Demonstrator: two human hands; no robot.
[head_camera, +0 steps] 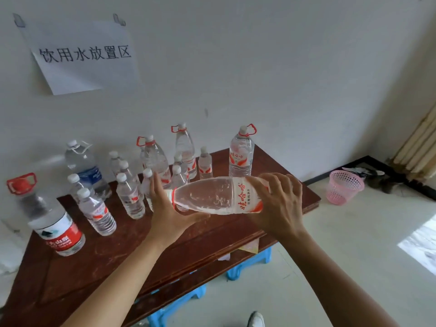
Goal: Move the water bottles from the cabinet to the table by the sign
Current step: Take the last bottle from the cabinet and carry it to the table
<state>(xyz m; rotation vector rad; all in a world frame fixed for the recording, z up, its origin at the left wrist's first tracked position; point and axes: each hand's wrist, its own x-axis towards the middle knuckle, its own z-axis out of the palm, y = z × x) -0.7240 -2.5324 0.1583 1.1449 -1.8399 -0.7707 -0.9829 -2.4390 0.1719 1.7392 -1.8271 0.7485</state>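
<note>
The held bottle (212, 195) is a large clear water bottle with a red-and-white label. It lies horizontal in the air above the counter (106, 256), neck toward 9 o'clock and base toward 3 o'clock. The left hand (165, 213) cups the shoulder and neck from below, fingers curled under and thumb raised along the near side. The right hand (280, 208) grips the base end, fingers wrapped over the top of the label. The standing bottles (131, 197) occupy the counter from 9 to 1 o'clock of the held bottle, all upright; a red-capped jug (54, 223) stands farthest toward 9 o'clock. The sign (82, 55) hangs on the wall at 10 o'clock. A pink basket (343, 187) sits on the floor at 3 o'clock. Blue stools (250, 263) show under the counter edge at 6 o'clock.
</note>
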